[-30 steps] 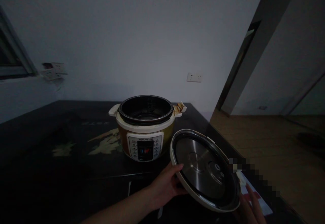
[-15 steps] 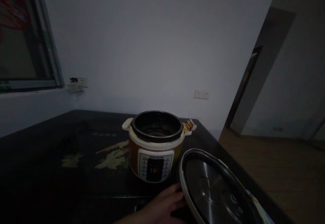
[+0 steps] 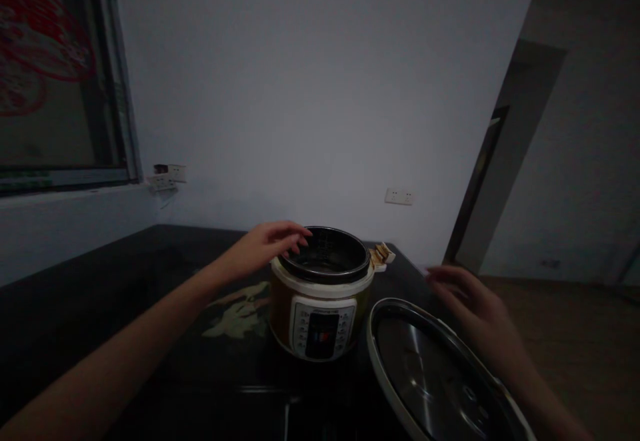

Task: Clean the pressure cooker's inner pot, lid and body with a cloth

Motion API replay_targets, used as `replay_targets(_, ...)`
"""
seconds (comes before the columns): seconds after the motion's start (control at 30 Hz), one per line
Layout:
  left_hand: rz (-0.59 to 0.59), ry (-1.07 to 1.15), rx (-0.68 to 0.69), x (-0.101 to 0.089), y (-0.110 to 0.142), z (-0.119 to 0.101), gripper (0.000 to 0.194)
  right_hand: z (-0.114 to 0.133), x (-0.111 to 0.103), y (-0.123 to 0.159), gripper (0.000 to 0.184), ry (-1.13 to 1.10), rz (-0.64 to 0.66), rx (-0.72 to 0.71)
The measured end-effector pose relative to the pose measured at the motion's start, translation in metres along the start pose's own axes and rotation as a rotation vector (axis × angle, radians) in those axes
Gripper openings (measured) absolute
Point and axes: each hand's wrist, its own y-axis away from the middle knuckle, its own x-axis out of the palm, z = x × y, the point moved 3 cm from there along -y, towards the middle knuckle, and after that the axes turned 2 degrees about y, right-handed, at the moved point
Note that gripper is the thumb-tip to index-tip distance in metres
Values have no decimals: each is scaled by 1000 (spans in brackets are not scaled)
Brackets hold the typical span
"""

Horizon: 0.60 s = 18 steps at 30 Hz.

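Observation:
An electric pressure cooker (image 3: 283,308) stands uncovered on the black table, its control panel (image 3: 323,329) facing me. My left hand (image 3: 273,244) is over the left rim of the dark inner pot (image 3: 330,274); its fingers are bent a little and hold nothing. Whether they touch the rim, I cannot tell. Off to the right, my right hand (image 3: 473,301) hangs in the air beside the round lid (image 3: 425,361), fingers apart and slightly blurred. The lid lies tilted at the front right, its metal inner side up.
The black table (image 3: 200,374) bears a leaf pattern (image 3: 235,321). A brownish, worn hinge bracket (image 3: 381,254) juts from the cooker's right side. Wall sockets (image 3: 399,196) are on the wall behind, and a window (image 3: 55,94) is at the left.
My left hand has moved from the lid's near left edge up to the pot's rim. My right hand has come into view beyond the lid. The camera view has shifted slightly.

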Motion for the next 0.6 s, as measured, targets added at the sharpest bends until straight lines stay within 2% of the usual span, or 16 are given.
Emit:
replay_targets(0.03,-48,-205,-72,-8,-16,11,25,15,22,-23,30,113,107,-92)
replay_targets(0.07,-78,-284,-126,-14,-31,22,25,24,42,-46,26,294,180,-147)
replay_targets(0.17,-104,-432,-252,-22,-63,54,26,27,90,-103,24,501,278,-112)
replay_targets(0.23,-54,-532,-339,-20,-74,71,32,20,112,-123,27,638,332,-67)
replay_targets(0.43,164,-758,-461,-3,-90,93,34,12,143,-133,32,948,480,37)
replay_targets(0.6,203,-906,-518,7,-98,98,35,11,156,-134,35,1054,522,67)
